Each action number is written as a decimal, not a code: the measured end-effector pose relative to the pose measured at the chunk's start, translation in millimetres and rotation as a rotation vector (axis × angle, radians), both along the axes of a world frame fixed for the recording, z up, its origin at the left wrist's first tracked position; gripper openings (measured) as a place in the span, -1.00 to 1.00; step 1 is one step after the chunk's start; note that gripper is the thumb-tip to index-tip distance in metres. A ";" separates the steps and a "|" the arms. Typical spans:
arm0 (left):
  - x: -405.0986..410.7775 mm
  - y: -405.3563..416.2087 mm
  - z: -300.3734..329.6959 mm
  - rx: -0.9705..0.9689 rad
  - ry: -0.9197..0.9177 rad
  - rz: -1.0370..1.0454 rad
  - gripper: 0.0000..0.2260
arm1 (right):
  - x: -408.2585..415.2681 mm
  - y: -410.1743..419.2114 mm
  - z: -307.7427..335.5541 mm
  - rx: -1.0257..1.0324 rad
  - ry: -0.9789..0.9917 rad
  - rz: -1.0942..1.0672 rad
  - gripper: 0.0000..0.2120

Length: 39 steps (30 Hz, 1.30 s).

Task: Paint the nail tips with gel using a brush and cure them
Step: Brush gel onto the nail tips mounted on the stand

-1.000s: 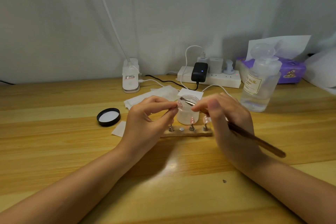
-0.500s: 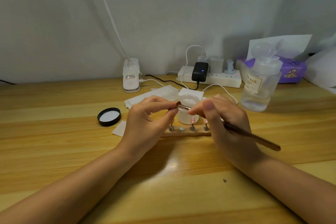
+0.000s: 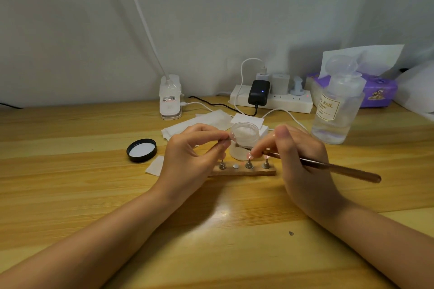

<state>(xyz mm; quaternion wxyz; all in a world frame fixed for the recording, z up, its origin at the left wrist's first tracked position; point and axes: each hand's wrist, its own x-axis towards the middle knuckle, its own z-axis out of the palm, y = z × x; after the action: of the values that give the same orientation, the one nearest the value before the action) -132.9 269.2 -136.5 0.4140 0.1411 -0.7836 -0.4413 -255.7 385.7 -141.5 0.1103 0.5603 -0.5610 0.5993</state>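
My left hand (image 3: 190, 157) pinches a small clear nail tip (image 3: 232, 135) between thumb and forefinger, just in front of an open gel jar (image 3: 245, 143). My right hand (image 3: 298, 159) grips a brown brush (image 3: 328, 166), whose thin metal end points left toward the nail tip. Below both hands lies a wooden holder strip (image 3: 244, 172) with three metal stands; two of them carry pinkish tips. The brush bristles are too small to make out.
A black jar lid (image 3: 141, 150) lies left of the hands, with white wipes (image 3: 199, 122) behind. A white clip lamp (image 3: 170, 98), a power strip (image 3: 272, 98), a clear liquid bottle (image 3: 335, 110) and a purple tissue pack (image 3: 378, 91) line the back of the wooden table (image 3: 70, 183).
The brush has swung lower, and its tip slid left along the nail tip. My left hand has kept its pinch in place.
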 end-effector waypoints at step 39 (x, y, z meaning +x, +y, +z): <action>-0.2 0.1 1.3 0.010 0.015 -0.022 -0.84 | -1.3 -0.4 -2.0 -0.031 0.048 -0.027 -0.59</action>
<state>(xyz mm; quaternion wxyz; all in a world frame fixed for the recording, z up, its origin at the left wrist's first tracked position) -133.0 269.4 -135.2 0.4143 0.1309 -0.7798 -0.4507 -257.0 385.3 -143.5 0.1406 0.5651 -0.5565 0.5926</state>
